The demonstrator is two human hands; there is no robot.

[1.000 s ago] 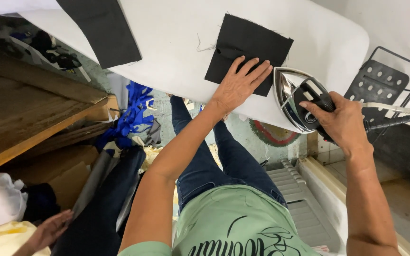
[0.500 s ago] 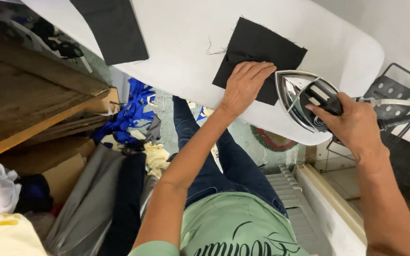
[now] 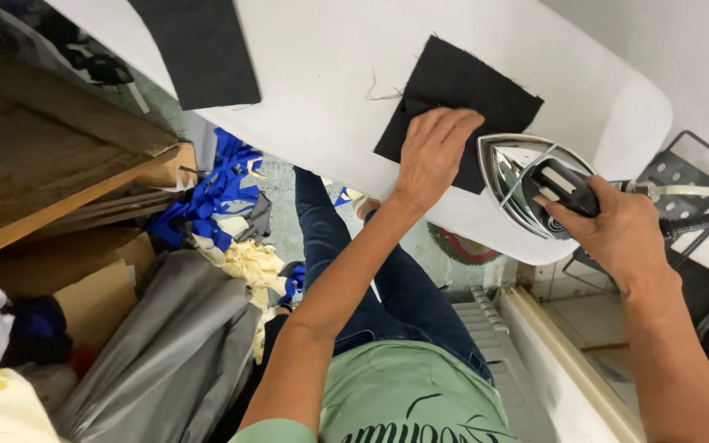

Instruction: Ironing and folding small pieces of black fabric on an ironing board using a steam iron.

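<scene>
Matte black fabric square (image 3: 461,98), frayed edges with loose threads, lies flat on the smooth white padded ironing board (image 3: 322,107). Left hand (image 3: 432,152) presses on it, fingers together and flat. Right hand (image 3: 617,234) is wrapped around the black handle of the shiny metal iron (image 3: 527,184), which sits just beside the fabric.

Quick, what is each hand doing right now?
Left hand: open, flat on the black fabric piece.
Right hand: closed around the handle of the iron.
</scene>
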